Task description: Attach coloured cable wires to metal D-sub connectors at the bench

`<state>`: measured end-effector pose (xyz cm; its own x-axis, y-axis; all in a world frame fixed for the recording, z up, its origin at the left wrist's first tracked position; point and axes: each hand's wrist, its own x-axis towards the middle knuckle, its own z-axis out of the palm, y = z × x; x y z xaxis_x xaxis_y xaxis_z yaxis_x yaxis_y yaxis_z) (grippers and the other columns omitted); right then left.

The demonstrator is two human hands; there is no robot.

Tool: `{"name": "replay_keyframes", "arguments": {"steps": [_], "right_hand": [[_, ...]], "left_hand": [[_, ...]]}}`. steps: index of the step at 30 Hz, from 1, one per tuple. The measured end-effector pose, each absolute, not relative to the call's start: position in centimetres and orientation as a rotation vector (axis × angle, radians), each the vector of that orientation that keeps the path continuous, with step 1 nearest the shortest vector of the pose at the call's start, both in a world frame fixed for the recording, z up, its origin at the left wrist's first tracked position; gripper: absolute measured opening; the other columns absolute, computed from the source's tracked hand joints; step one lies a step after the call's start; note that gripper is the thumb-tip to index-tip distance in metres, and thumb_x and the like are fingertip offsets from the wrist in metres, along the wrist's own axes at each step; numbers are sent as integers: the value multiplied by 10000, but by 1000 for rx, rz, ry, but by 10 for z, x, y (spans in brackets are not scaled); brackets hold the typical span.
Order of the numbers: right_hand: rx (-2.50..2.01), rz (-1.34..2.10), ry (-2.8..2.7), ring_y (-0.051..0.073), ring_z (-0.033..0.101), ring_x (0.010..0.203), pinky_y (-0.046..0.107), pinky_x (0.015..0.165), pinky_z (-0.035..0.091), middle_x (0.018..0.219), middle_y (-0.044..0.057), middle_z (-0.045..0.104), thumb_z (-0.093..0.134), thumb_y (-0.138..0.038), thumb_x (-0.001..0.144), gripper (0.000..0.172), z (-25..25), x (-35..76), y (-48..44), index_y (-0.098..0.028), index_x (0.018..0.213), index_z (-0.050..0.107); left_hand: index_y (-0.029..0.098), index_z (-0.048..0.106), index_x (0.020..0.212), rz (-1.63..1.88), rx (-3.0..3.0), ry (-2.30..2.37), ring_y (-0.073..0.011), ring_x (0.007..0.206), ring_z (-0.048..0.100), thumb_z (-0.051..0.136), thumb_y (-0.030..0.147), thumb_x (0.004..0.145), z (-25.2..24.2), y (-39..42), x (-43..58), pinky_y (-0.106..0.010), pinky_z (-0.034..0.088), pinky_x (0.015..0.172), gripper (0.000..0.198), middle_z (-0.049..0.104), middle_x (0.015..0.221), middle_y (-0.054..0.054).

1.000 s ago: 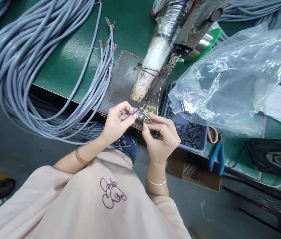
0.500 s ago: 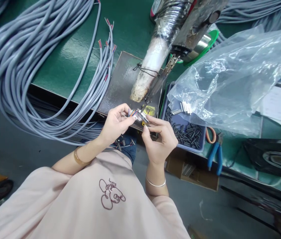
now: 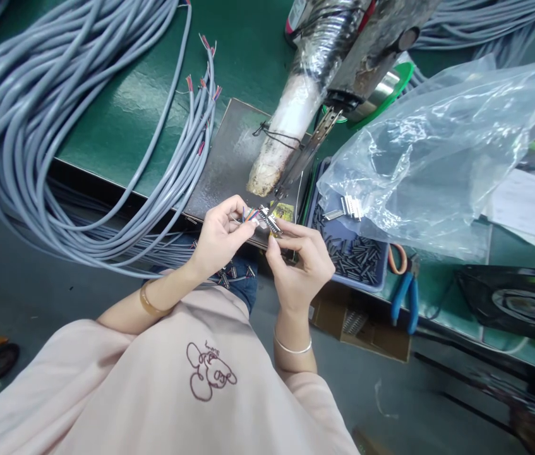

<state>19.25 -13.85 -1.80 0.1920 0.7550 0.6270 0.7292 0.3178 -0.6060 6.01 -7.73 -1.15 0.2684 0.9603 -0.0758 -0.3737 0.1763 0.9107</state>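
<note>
Between finger and thumb, my left hand (image 3: 223,234) pinches the thin coloured wires (image 3: 251,215) of a cable. My right hand (image 3: 301,258) grips the right end of a small metal connector (image 3: 270,222) with a row of pins. The wire ends meet or nearly meet the connector's left part; the exact contact is too small to tell. A soldering iron (image 3: 306,151) points down from above, its tip right at the connector. Beside it, a white wrapped tube (image 3: 279,142) ends just above my hands. Both hang over the front edge of a dark plate (image 3: 229,161).
Grey cable bundles (image 3: 35,120) cover the left of the green table (image 3: 139,95). On the right are a blue tray (image 3: 381,283) with small black tubes, a plastic bag (image 3: 438,158), pliers (image 3: 407,294) and a solder spool (image 3: 385,95). An open carton (image 3: 381,338) sits below the table edge.
The view has shifted slightly, so objects on the right appear a little further left. Both hands keep their grip, with the connector close under the iron tip; my right hand has moved slightly left.
</note>
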Motion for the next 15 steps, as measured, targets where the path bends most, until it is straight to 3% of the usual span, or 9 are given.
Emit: {"name": "replay_keyframes", "arguments": {"steps": [15], "right_hand": [[-1425,-78,-1575,160,762,912,297,774,633,1005,16,784,716,-106,853,162,-15,189,-139,-238,813,630]], "left_hand": [[190,517,704,1105,1025,875,-44,504,395,706,196,734,-8,-80,59,-172,352,464,191,525,650,56]]}}
